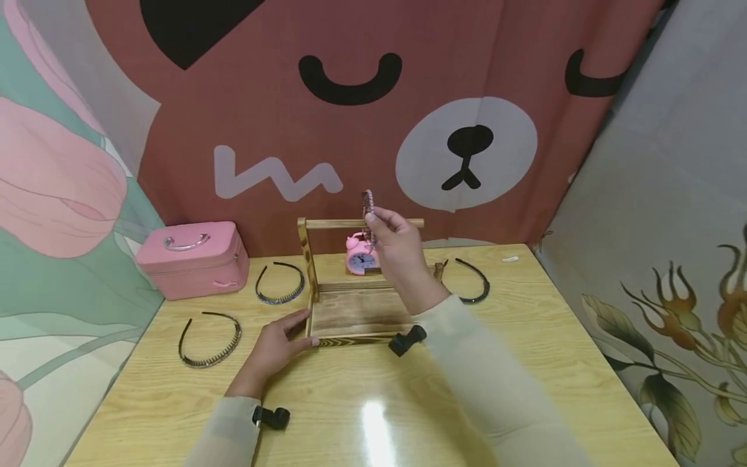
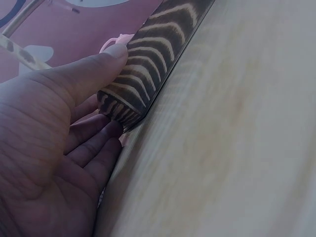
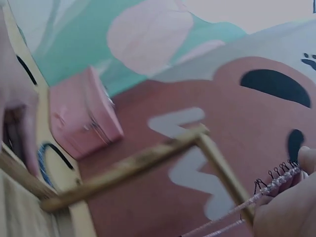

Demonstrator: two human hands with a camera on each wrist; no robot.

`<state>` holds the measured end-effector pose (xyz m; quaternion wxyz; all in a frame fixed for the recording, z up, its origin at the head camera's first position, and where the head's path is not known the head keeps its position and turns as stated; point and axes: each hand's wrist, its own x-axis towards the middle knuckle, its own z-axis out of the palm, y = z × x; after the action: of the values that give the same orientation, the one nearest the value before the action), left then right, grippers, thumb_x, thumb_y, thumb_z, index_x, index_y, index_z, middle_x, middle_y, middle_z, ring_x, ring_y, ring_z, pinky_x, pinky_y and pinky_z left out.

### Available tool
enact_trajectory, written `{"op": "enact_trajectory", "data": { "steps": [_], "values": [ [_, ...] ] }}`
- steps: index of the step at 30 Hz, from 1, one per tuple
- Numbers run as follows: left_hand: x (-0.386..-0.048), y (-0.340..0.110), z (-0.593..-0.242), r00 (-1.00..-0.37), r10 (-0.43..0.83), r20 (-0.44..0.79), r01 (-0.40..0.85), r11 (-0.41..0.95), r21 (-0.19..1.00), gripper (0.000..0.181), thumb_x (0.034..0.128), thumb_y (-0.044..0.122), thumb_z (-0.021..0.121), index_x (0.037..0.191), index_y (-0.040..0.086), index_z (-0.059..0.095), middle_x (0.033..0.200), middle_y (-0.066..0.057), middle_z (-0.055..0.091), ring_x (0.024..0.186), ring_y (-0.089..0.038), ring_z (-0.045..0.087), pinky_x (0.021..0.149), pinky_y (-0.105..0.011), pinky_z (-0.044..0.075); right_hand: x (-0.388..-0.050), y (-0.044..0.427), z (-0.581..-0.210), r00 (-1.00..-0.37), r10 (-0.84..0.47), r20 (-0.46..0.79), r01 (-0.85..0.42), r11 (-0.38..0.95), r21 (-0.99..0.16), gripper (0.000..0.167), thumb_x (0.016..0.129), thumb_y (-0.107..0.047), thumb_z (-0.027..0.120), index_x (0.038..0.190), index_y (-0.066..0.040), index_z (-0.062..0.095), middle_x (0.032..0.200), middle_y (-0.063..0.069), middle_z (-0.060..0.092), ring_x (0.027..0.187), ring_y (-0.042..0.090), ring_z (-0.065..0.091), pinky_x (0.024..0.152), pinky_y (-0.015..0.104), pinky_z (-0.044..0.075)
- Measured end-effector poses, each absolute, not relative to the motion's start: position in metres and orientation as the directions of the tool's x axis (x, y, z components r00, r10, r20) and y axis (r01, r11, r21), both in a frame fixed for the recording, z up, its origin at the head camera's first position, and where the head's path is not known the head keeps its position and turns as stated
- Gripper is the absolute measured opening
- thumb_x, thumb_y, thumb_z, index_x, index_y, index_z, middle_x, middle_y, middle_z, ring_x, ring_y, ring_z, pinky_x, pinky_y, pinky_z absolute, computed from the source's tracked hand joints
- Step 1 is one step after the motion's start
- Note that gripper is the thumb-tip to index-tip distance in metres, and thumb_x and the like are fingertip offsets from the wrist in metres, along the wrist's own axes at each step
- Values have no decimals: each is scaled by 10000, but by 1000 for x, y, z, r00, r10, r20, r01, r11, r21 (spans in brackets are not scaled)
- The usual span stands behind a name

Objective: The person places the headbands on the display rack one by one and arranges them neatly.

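Observation:
A wooden rack (image 1: 362, 311) with a tray base and a raised top bar stands on the table. My left hand (image 1: 274, 350) grips its front left corner; in the left wrist view the thumb lies on the striped wooden edge (image 2: 153, 54) and the fingers curl at its end. Up at the top bar (image 1: 332, 224), my right hand (image 1: 404, 256) pinches a beaded, toothed headband (image 1: 367, 202). Small wire loops and beads show on that headband (image 3: 281, 181) in the right wrist view. Whether the headband touches the bar, I cannot tell.
Two headbands lie left of the rack, one nearer (image 1: 211, 360) and one farther (image 1: 283, 299). Another dark headband (image 1: 481, 295) lies to its right. Behind are a pink case (image 1: 195, 259) and a pink alarm clock (image 1: 362, 261). A small white object (image 1: 510, 259) sits at the back right.

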<state>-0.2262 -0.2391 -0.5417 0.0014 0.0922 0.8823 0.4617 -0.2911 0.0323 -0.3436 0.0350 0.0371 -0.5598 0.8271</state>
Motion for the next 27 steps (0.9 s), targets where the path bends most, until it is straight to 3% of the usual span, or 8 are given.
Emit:
{"op": "enact_trajectory", "data": {
  "steps": [3, 5, 7, 13, 27],
  "values": [
    [-226, -239, -540, -982, 168, 88, 169, 567, 806, 755, 916, 307, 913, 1579, 132, 598, 1635, -127, 560, 1549, -366, 490, 1291, -518, 411, -290, 13, -352, -998, 0, 66, -61, -365, -929, 324, 1078, -152, 717, 1366, -6, 714, 1103, 35, 676, 953, 152, 619, 780, 248, 570],
    [-226, -238, -540, -982, 167, 93, 173, 568, 805, 756, 914, 313, 914, 1577, 130, 600, 1632, -124, 564, 1551, -370, 487, 1298, -526, 402, -289, 2, -358, -998, -11, 54, -46, -353, -934, 319, 1073, -187, 732, 1355, -37, 733, 1044, 20, 687, 863, 143, 604, 630, 216, 511],
    [-226, -237, -540, -982, 165, 96, 174, 565, 807, 757, 911, 310, 918, 1574, 126, 603, 1628, -121, 569, 1553, -372, 484, 1301, -529, 396, -289, -9, -363, -998, -11, 65, -57, -349, -935, 300, 1062, -191, 749, 1319, -37, 753, 983, -3, 693, 814, 130, 603, 604, 212, 497],
    [-227, -237, -541, -981, 159, 111, 184, 587, 788, 757, 908, 325, 919, 1572, 137, 608, 1619, -115, 579, 1544, -383, 494, 1294, -550, 404, -284, -36, -372, -996, 18, 85, -87, -242, -966, 269, 1040, -212, 782, 1271, -74, 793, 952, -46, 677, 880, 108, 687, 817, 267, 600],
    [-226, -238, -541, -982, 152, 115, 184, 593, 784, 731, 907, 325, 919, 1557, 159, 629, 1602, -89, 602, 1534, -360, 515, 1301, -541, 403, -284, -72, -375, -994, 101, 33, -51, -189, -981, 187, 990, -242, 843, 1160, -164, 847, 958, -55, 707, 881, 78, 648, 729, 202, 545]
  ]
}}
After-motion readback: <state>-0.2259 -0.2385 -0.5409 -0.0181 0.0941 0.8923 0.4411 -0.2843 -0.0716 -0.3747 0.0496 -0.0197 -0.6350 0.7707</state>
